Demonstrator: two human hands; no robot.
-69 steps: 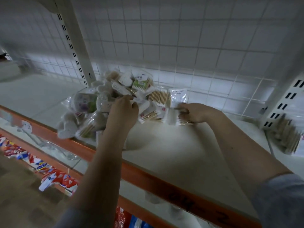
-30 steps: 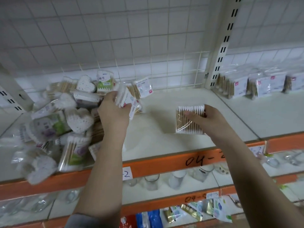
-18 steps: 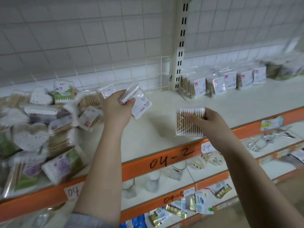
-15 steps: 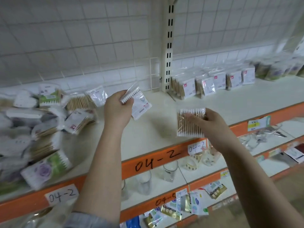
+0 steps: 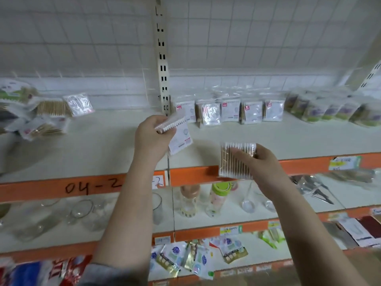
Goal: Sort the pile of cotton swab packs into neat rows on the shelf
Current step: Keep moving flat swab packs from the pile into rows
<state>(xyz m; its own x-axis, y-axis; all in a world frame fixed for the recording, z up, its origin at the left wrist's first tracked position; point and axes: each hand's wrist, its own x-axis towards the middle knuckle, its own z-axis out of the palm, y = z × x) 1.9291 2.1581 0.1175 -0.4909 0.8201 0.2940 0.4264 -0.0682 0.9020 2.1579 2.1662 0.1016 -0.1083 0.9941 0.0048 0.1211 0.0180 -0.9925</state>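
view swung right; l hand (image 5: 151, 139) & r hand (image 5: 260, 162) each grip swab pack; beam (image 5: 41, 187) reads "04-2".

We see the left hand (image 5: 152, 139) gripping a swab pack (image 5: 178, 133) above the shelf (image 5: 288, 139). The right hand (image 5: 257, 162) holds a second pack (image 5: 237, 162) at the orange edge (image 5: 191, 175). A pile (image 5: 35, 112) lies left; a row (image 5: 228, 110) stands behind, right of the upright (image 5: 164, 65).

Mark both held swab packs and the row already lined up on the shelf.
left-hand pack (image 5: 179, 135), head view: white label face.
right-hand pack (image 5: 234, 164), head view: wooden sticks.
lined-up row (image 5: 230, 110), head view: middle pack's front.
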